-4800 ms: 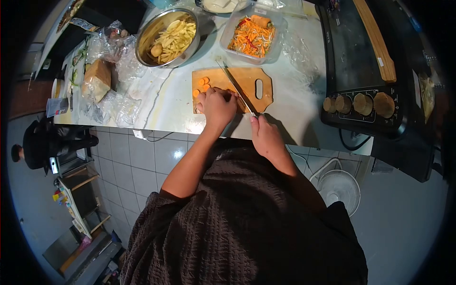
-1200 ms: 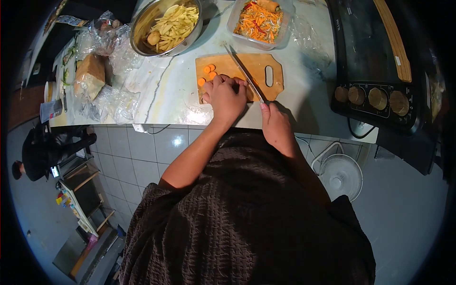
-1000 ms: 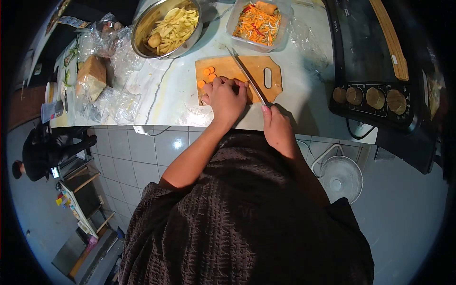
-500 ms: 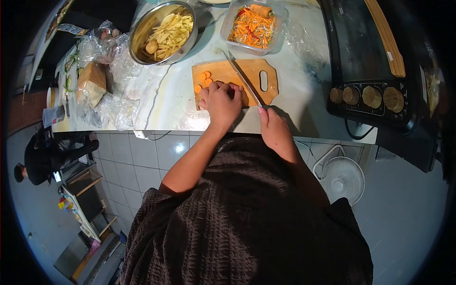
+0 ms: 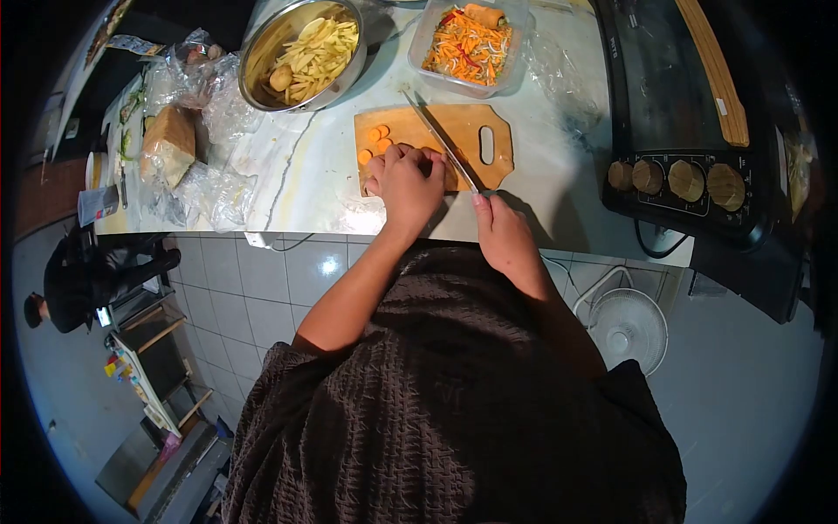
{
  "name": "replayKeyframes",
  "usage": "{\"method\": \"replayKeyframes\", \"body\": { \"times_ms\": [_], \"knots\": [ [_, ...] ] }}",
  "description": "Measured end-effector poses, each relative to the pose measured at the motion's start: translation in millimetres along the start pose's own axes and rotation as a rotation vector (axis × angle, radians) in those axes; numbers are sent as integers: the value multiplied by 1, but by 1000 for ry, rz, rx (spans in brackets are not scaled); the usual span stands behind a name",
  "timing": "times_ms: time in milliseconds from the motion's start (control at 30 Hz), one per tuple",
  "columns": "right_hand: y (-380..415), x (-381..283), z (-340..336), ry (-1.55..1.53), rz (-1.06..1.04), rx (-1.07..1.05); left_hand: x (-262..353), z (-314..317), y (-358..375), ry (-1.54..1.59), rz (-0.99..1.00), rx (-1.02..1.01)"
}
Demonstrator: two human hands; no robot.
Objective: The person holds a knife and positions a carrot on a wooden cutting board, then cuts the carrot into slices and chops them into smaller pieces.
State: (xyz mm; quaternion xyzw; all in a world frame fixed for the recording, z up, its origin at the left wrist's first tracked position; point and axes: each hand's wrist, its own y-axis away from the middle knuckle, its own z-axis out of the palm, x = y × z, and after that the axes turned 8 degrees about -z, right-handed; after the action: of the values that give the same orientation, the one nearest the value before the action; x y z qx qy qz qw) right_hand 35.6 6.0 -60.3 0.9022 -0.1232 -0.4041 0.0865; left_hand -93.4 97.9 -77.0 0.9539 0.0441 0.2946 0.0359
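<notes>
On the wooden cutting board [image 5: 471, 119], my left hand [image 5: 408, 185] is closed with curled fingertips over a piece of carrot, which the fingers mostly hide. Several round carrot slices [image 5: 381, 137] lie on the board just beyond those fingers. My right hand [image 5: 504, 234] grips the handle of a long knife [image 5: 443, 140]. Its blade slants away to the left across the board, close beside the left fingertips, and the tip reaches past the far edge.
A steel bowl [image 5: 252, 74] of cut potato strips and a clear plastic container [image 5: 463, 86] of shredded carrot stand behind the board. Plastic bags [image 5: 223, 196] lie left; a black oven [image 5: 672, 188] with knobs is right. A fan [image 5: 624, 332] stands below; another person [image 5: 74, 284] is at far left.
The view has shifted slightly. My hands keep nearly the same pose, and the knife blade has swung a little to the left, nearer my left fingertips.
</notes>
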Motion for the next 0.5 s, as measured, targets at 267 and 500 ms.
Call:
{"method": "replayKeyframes", "body": {
  "times_ms": [267, 500],
  "knots": [
    [1, -13, 1, 61, 83, -58, 0, 0, 1, 16, 8, 6],
    [4, -8, -2, 99, 82, -40, -2, 1, 0, -1, 16, 6]
  ]
}}
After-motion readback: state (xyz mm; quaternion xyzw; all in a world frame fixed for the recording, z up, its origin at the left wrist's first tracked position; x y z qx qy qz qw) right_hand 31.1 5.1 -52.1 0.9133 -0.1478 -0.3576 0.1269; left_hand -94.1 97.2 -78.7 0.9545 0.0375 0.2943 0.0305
